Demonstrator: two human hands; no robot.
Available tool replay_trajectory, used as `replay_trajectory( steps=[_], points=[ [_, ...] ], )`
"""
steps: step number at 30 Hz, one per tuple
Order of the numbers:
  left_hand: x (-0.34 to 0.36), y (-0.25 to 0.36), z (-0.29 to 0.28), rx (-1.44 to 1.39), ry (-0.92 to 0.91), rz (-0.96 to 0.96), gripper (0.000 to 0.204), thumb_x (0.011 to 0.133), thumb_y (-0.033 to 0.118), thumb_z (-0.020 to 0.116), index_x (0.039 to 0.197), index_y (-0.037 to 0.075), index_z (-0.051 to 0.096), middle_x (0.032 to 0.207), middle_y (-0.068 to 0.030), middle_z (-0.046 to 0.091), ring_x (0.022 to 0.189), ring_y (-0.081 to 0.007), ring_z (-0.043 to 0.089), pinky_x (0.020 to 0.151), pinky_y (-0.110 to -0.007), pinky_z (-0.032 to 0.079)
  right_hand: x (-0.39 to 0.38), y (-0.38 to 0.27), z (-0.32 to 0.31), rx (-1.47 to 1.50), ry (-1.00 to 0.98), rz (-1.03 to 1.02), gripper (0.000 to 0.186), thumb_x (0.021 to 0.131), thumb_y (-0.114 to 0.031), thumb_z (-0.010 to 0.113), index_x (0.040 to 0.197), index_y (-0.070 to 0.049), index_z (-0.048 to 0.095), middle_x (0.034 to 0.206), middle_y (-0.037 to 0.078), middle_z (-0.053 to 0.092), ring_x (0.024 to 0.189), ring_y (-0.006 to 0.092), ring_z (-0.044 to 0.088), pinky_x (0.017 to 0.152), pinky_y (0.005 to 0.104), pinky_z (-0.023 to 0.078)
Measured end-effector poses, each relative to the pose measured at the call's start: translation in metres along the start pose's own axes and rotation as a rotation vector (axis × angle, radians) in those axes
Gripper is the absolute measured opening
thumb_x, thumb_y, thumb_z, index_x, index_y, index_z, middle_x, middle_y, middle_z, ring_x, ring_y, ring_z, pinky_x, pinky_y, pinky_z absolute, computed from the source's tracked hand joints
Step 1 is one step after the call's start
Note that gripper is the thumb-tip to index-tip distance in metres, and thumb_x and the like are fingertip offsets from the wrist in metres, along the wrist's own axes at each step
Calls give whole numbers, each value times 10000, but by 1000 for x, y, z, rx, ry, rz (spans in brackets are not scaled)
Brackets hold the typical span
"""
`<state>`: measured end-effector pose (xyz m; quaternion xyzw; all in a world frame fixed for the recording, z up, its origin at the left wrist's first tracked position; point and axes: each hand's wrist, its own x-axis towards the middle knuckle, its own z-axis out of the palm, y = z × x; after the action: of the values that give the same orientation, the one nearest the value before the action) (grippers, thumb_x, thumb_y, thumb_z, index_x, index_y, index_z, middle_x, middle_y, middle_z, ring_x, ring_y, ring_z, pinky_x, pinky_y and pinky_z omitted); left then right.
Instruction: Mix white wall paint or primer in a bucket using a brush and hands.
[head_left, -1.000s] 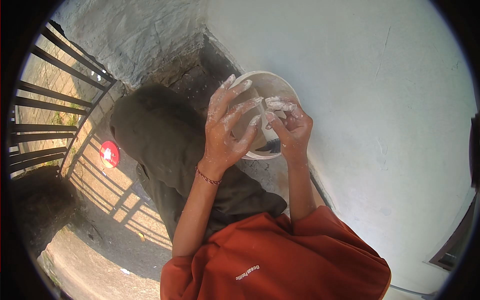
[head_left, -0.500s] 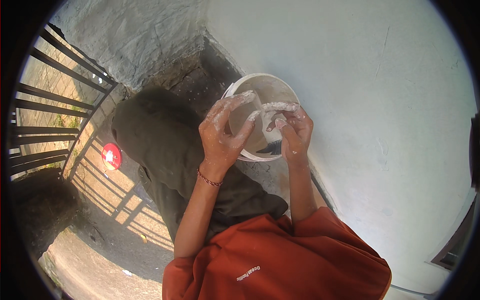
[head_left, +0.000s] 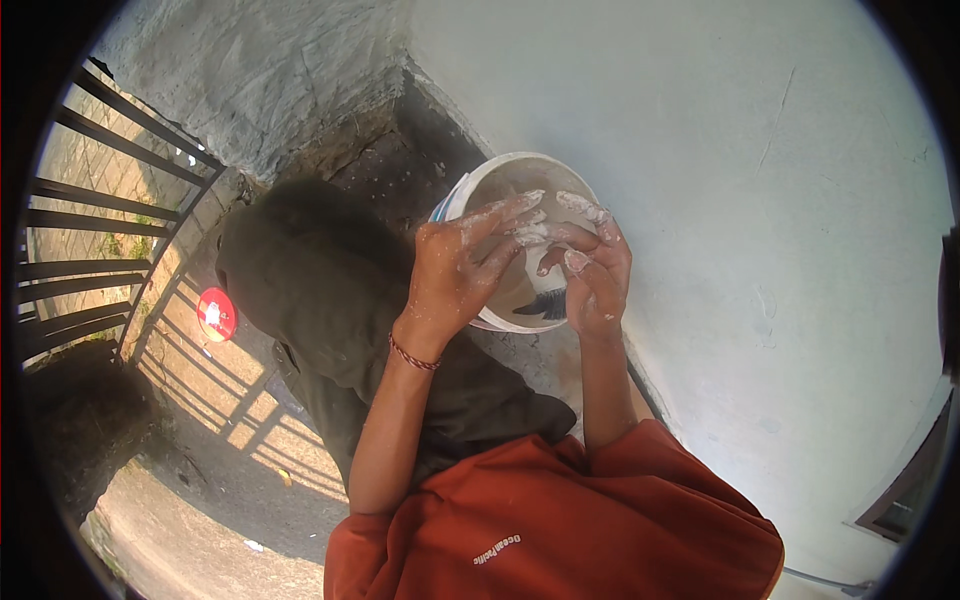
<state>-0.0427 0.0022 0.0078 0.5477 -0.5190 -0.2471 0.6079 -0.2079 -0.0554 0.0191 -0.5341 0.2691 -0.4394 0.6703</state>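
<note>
My left hand (head_left: 455, 265), smeared with white paste and wearing a braided bracelet (head_left: 413, 355) at the wrist, reaches over a white bucket (head_left: 463, 200). Its fingers are stretched and apart, their tips meeting or overlapping my right hand's fingers. Opposite it, my right hand (head_left: 600, 285) is also coated in white, with one finger raised and others bent; nothing shows in its grasp. Exactly where the fingertips touch cannot be made out. Inside the bucket, a brush with dark bristles (head_left: 545, 305) lies below the right hand. Pale residue coats the bucket's inner wall.
A pale plastered wall (head_left: 780, 220) rises close on the right, and a rough wall (head_left: 260, 80) stands ahead. My knee in dark trousers (head_left: 320, 250) is left of the bucket. Further left are a red round lid (head_left: 217, 314) on the floor and a dark metal railing (head_left: 95, 270).
My left hand has moved right, bringing its fingertips to my right hand's fingers. One right finger has lifted away from the others. The brush remains inside the bucket.
</note>
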Motion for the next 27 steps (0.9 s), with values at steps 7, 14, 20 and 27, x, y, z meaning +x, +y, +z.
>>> replay_trajectory(
  steps=[7, 14, 20, 27],
  points=[
    [-1, 3, -1, -33, -26, -58, 294, 728, -57, 703, 1013, 9, 722, 960, -145, 727, 858, -236, 727, 733, -288, 548, 1, 0, -1, 6, 41, -15, 514, 796, -7, 525, 1296, 95, 464, 1146, 225, 642, 904, 236, 658, 657, 316, 519],
    [-4, 0, 8, -3, 164, -32, 242, 706, 34, 753, 947, 52, 732, 880, -136, 715, 770, -286, 699, 678, -318, 543, 0, 0, -3, -27, 115, -4, 423, 815, -24, 524, 1221, 96, 528, 1115, 214, 651, 873, 225, 652, 625, 318, 509],
    [-2, 1, 5, 7, 168, -15, 308, 680, -52, 707, 981, 12, 713, 963, -145, 722, 861, -232, 714, 750, -298, 542, 3, 0, -5, -58, 195, 22, 446, 813, -152, 557, 1179, 100, 514, 974, 202, 663, 816, 245, 647, 588, 324, 486],
    [1, 11, 2, -15, -14, -3, 437, 707, -12, 662, 1133, 85, 679, 1012, -171, 689, 989, -354, 642, 863, -397, 510, 3, -2, 0, -32, 78, 62, 436, 820, -87, 549, 1227, 69, 537, 961, 148, 685, 814, 178, 633, 603, 276, 464]
  ],
)
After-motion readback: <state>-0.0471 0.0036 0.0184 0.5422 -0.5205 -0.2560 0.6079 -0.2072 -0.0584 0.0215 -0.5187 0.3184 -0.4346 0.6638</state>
